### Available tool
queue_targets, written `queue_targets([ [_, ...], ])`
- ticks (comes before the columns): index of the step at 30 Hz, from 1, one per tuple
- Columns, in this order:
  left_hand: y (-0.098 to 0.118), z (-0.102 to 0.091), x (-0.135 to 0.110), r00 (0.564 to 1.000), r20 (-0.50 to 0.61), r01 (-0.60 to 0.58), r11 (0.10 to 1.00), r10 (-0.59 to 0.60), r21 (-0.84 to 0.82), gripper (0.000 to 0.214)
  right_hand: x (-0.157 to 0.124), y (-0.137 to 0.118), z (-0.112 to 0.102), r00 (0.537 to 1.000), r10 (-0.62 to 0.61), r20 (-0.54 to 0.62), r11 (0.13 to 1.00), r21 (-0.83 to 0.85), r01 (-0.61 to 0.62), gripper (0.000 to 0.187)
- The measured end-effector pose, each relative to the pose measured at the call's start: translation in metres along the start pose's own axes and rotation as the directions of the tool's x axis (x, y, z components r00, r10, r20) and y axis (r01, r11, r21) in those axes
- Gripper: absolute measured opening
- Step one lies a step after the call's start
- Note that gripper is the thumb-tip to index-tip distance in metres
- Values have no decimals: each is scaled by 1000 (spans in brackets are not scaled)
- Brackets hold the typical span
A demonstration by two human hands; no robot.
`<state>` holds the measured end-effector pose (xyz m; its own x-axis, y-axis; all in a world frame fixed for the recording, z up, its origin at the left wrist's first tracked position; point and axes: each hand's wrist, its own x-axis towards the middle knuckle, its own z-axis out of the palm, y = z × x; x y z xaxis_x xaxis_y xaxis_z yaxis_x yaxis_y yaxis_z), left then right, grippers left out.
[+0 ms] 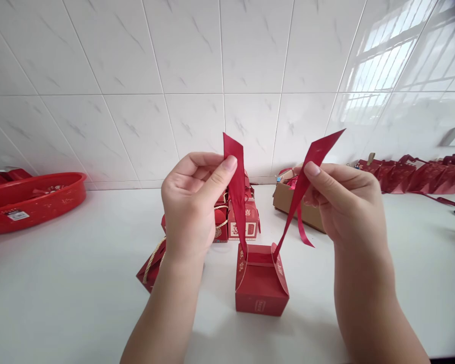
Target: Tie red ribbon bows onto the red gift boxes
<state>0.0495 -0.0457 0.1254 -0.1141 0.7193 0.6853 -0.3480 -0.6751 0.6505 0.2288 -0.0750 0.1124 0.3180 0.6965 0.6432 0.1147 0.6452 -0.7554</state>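
A small red gift box [261, 290] stands on the white table, its top folded shut. A dark red ribbon [239, 202] threads through the top, and its two ends rise apart in a V. My left hand [195, 202] pinches one end between thumb and forefinger, above and left of the box. The other end is pinched the same way in my right hand [347, 202], above and right of it. Both ribbon tips stick up past my thumbs. Neither hand touches the box.
Behind my left hand are several red boxes [243, 222] with cord handles; a tilted one [150, 268] lies nearer. A cardboard box [284, 196] holds ribbons. A red basin [72, 194] stands left, a row of red bags [420, 177] right. A tiled wall [189, 50] closes the back.
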Motion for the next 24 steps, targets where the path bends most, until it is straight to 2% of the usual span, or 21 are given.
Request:
queue_targets([
  [7, 1, 0, 0, 1000, -12, 1, 1000, 0, 15, 10, -2, -2, 3, 999, -31, 9, 999, -15, 31, 19],
  [10, 0, -1, 0, 1000, -6, 1, 1000, -1, 22, 10, -1, -3, 5, 997, -62, 48, 998, -23, 63, 20],
  [14, 0, 1, -2, 1000, 25, -2, 999, 1, 51, 11, -2, -5, 7, 995, -8, 99, 1000, 25, 5, 20],
  [19, 3, 12, -8, 985, 144, 81, 994, -91, 73, 13, -6, -6, 13, 972, 129, 198, 988, 59, -143, 13],
  [22, 4, 15, -9, 977, 192, 70, 990, -93, 124, 12, -8, -4, 14, 941, 122, 315, 988, 52, -145, 11],
  [24, 2, 15, -8, 974, 211, 45, 980, -86, 193, 13, -7, -3, 13, 897, 93, 432, 989, 67, -135, 11],
])
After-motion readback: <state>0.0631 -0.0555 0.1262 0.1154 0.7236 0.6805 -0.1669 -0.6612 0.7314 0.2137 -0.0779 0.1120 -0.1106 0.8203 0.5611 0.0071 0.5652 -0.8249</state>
